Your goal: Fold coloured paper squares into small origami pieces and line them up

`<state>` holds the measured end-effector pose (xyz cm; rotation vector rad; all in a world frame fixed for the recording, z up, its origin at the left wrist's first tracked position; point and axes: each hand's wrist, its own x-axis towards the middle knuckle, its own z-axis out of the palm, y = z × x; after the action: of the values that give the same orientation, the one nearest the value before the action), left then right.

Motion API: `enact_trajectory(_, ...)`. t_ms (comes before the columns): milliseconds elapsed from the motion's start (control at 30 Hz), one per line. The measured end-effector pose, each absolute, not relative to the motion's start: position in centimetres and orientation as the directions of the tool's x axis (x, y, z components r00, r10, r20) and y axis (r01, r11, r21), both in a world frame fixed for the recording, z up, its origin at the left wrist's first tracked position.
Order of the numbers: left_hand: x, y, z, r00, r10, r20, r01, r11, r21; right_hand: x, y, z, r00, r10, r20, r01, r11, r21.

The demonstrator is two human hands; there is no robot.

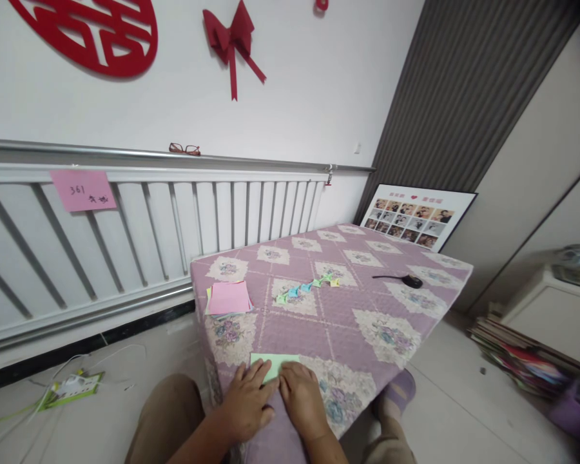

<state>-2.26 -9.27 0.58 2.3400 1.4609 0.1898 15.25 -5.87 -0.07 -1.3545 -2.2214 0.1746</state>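
A light green sheet of paper (274, 367) lies flat near the close edge of the cloth-covered table. My left hand (248, 401) rests on its left part, fingers stretched out and pressing down. My right hand (301, 394) is at the right part of the sheet, its fingers bent and pressed together on the paper's near edge; its fingertips are partly hidden. A stack of coloured paper with a pink sheet (229, 298) on top sits beyond my left hand. Farther off, a row of several small folded paper pieces (306, 287) in green, blue and yellow runs diagonally.
A purple flowered cloth (341, 328) covers the table. On its right side lies a black object with a thin handle (412, 281). A photo board (415, 216) leans at the far end. A white radiator (222, 216) lines the left; a power strip (75, 388) is on the floor.
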Motion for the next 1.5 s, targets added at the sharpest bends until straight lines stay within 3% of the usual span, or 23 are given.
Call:
enact_trajectory(333, -5.2, -7.7, -1.0, 0.296, 0.955, -0.007, 0.909, -0.280, 0.308, 15.5, -5.4, -0.4, -0.268, 0.882, 0.388, 0.816, 0.422, -0.395)
enact_trajectory(600, -5.7, -6.9, -2.2, 0.364, 0.921, 0.140, 0.893, -0.388, 0.229, 15.4, -5.4, -0.8, -0.254, 0.878, 0.405, 0.811, 0.421, -0.406)
enact_trajectory(833, -4.2, -7.8, -1.8, 0.342, 0.899, 0.274, 0.877, -0.410, 0.250, 15.4, -5.9, 0.1, -0.345, 0.834, 0.431, 0.758, 0.518, -0.395)
enact_trajectory(1033, -2.5, -9.2, -0.6, 0.245, 0.939, 0.241, 0.907, -0.310, 0.284, 15.1, -6.5, 0.5, -0.525, 0.762, 0.379, 0.700, 0.640, -0.317)
enact_trajectory(1500, -3.1, -8.2, -0.5, 0.015, 0.988, 0.156, 0.887, -0.085, 0.453, 15.1, -6.1, -0.3, -0.472, 0.809, 0.350, 0.752, 0.577, -0.320)
